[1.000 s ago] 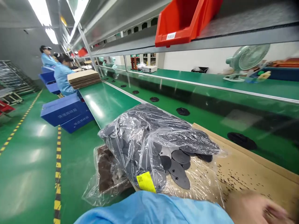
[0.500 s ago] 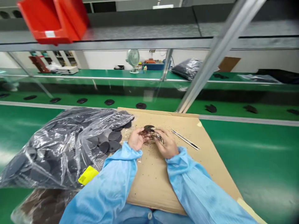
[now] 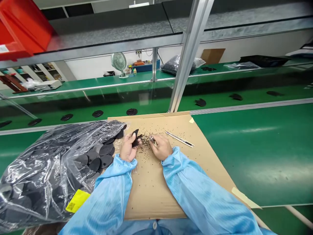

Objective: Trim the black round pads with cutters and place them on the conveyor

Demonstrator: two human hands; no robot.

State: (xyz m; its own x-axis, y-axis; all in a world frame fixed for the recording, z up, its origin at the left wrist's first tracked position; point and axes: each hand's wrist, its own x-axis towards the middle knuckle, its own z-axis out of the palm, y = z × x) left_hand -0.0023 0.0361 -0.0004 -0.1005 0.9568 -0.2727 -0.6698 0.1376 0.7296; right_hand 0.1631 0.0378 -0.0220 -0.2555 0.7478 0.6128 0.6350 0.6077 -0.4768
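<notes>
My left hand (image 3: 127, 149) grips a thin black disc-like piece (image 3: 135, 139), tilted up on edge between thumb and fingers. Closed around a small shiny metal tool (image 3: 153, 140) is my right hand (image 3: 161, 147); its kind is mostly hidden by the fingers. A small gap separates the tool from the black piece. Many tiny black bits (image 3: 146, 143) lie scattered under both hands on a cardboard sheet (image 3: 156, 192). To the right of my right hand rests a slim white-and-black pen-like tool (image 3: 180, 139).
A clear plastic bag (image 3: 49, 169) spills black discs (image 3: 106, 149) at my left, with a yellow label (image 3: 77, 200) on it. Behind the cardboard, black pieces (image 3: 132, 112) lie spaced along a green belt (image 3: 156, 104). A metal post (image 3: 187, 55) rises beyond.
My hands have drawn apart, and the black piece in my left hand has turned from nearly flat to upright. The camera view has shifted and tilted.
</notes>
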